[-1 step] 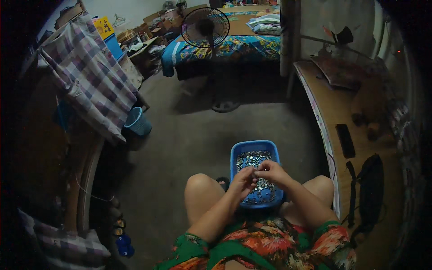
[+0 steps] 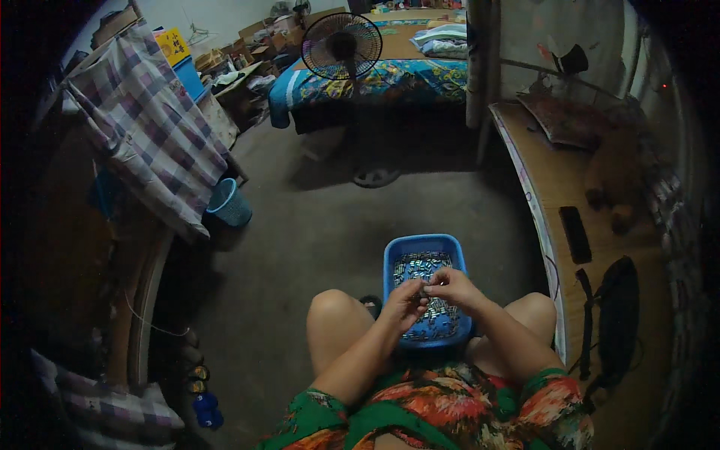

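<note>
Between my knees is a blue plastic tub (image 2: 387, 262) holding many small, shiny metal pieces (image 2: 424, 265), short and cylinder-like. Above it my left hand (image 2: 406, 306) is closed, its thumb and fingers drawn together in a pinch. My right hand (image 2: 457, 291) meets it from the right, also pinching, with its fingertips against those of the left. Whatever lies between the fingertips is too small to make out. Both hands hide part of the pieces below them.
A standing fan (image 2: 343, 46) faces me before a bed (image 2: 420, 79). To the left are a blue wastebasket (image 2: 232, 204) and a checked cloth (image 2: 150, 127). Along my right runs a wooden bench (image 2: 551, 176) with a dark phone-like slab (image 2: 576, 234) and a black bag (image 2: 619, 319).
</note>
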{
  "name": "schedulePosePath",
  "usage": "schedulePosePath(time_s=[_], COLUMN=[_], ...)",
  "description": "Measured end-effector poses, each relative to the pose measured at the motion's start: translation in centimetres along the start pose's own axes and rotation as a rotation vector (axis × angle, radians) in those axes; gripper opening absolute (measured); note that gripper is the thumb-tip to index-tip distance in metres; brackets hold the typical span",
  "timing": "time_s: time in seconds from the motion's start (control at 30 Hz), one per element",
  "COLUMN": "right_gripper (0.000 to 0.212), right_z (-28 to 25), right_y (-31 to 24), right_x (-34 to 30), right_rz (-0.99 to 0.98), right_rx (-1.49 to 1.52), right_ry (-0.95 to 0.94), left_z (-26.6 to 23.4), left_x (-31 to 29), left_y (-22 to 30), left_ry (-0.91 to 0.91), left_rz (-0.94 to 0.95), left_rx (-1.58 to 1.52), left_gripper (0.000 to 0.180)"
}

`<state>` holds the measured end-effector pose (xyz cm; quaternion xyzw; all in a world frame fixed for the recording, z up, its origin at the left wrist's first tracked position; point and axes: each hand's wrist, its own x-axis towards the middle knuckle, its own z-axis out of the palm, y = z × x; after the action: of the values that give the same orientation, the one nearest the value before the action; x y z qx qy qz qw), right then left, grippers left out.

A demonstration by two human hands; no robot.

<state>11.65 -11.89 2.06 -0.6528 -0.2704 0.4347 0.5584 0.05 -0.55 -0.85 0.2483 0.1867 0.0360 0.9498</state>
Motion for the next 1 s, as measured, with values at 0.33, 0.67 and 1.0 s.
schedulePosePath(time_s=[0.33, 0.67, 1.0], right_gripper=[0.015, 0.010, 0.014], right_z=[-0.7, 0.2, 0.2], right_y=[-0.1, -2.1, -1.1], right_x=[0.3, -0.6, -0.3], right_rz=[0.220, 0.184, 0.126], right_rx=[0.434, 0.243, 0.160], right_ry=[0.024, 0.008, -0.032], left_z=[-0.2, 0.3, 0.2], left_x=[0.1, -0.2, -0.1], left_y=[0.2, 0.5, 0.1], left_ry=[0.097, 0.099, 0.133], left_rz=[0.009, 0.035, 0.012], left_rx=[-0.043, 0.001, 0.021], left_gripper=[0.023, 0.022, 0.022])
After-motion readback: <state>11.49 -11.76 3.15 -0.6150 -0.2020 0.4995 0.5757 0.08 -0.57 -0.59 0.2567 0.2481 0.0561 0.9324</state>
